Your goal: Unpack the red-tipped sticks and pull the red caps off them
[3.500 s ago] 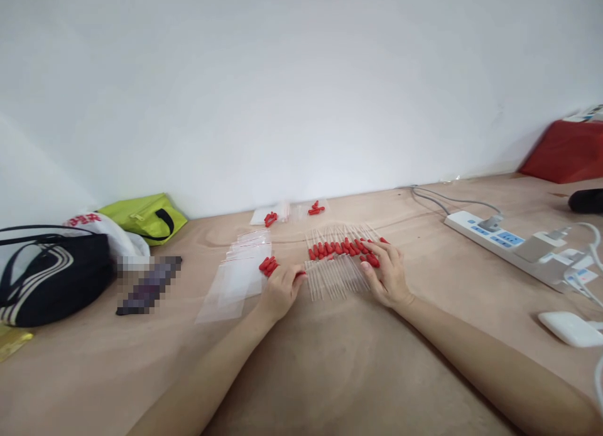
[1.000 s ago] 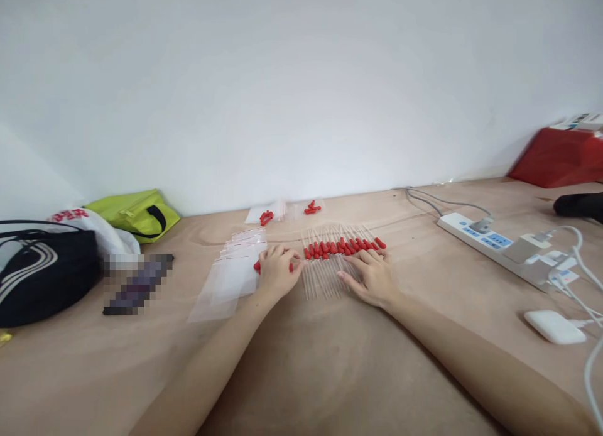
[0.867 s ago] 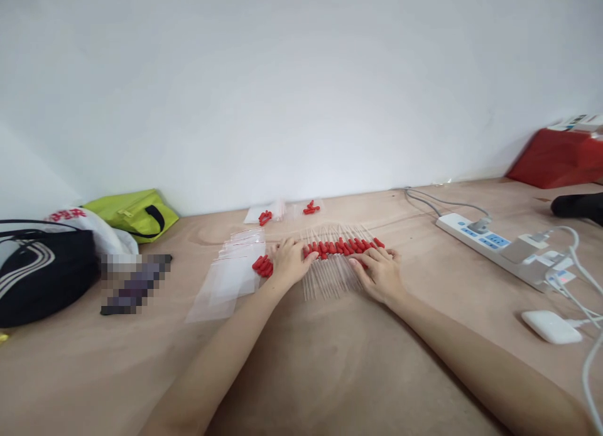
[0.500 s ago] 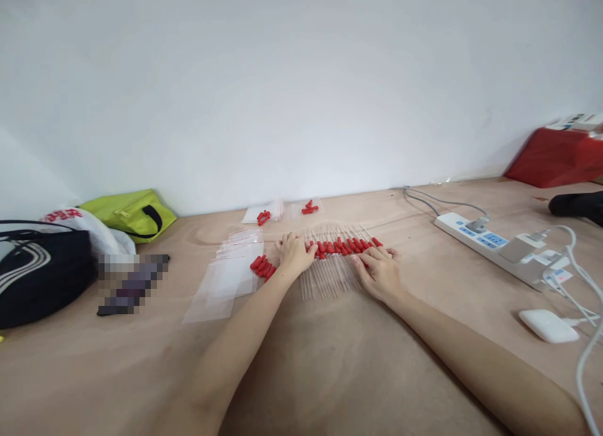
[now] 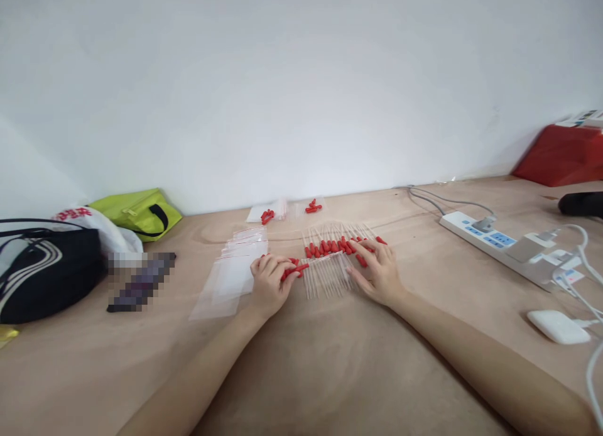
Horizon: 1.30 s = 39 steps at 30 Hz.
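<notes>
A row of clear thin droppers with red rubber bulbs point(image 5: 330, 247) lies on the wooden table point(image 5: 330, 373) in front of me. My left hand point(image 5: 269, 282) is curled around a red-bulbed dropper point(image 5: 294, 270) at the row's left end, right beside a stack of clear zip bags point(image 5: 230, 276). My right hand point(image 5: 377, 271) lies flat with fingers spread on the right part of the row, fingertips on the red bulbs. Farther back, two small filled bags with red bulbs point(image 5: 268, 216) lie near the wall.
A black bag point(image 5: 42, 276), a white plastic bag point(image 5: 98, 232) and a lime-green pouch point(image 5: 139, 213) sit at the left. A white power strip point(image 5: 494, 238) with plugs and cables, a white charger point(image 5: 558, 326), a red box point(image 5: 560, 154) and a black object point(image 5: 581, 203) are at the right.
My left hand has drawn back from the row toward the zip bags with a red-bulbed dropper in its fingers. My right hand stayed on the row, shifting slightly.
</notes>
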Tool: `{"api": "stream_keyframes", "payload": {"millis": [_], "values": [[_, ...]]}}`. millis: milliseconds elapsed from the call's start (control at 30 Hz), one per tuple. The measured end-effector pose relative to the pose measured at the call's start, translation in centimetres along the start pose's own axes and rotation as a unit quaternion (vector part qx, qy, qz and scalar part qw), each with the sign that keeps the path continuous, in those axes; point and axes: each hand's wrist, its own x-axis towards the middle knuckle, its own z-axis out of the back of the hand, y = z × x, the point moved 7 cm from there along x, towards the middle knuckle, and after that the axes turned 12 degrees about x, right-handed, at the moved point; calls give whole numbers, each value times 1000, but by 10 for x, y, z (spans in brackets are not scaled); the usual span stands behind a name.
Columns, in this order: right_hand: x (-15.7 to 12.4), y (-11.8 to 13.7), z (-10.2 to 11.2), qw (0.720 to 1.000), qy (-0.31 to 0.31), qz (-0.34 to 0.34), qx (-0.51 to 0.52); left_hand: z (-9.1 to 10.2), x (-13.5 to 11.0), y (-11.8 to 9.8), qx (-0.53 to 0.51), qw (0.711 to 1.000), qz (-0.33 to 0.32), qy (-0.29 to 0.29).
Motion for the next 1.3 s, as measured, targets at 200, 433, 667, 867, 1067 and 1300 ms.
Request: {"api": "stream_keyframes", "payload": {"millis": [200,433,667,867,1067,1300], "values": [[0,21,-14,993,83,78,-30,-7,-8,-19,-18,997,-71,-18],[1,27,-23,991,96,90,-18,-4,-3,-30,-35,994,-96,-39],[1,30,-24,992,82,90,-16,-7,-3,-32,-13,994,-111,-7],[0,36,-22,992,74,105,-10,-19,-5,-44,18,984,-167,56],[-1,42,-24,990,78,114,-5,-17,-5,-47,-25,985,-168,33],[-3,48,-22,985,72,155,-11,-14,-5,-49,-30,983,-180,39]]}}
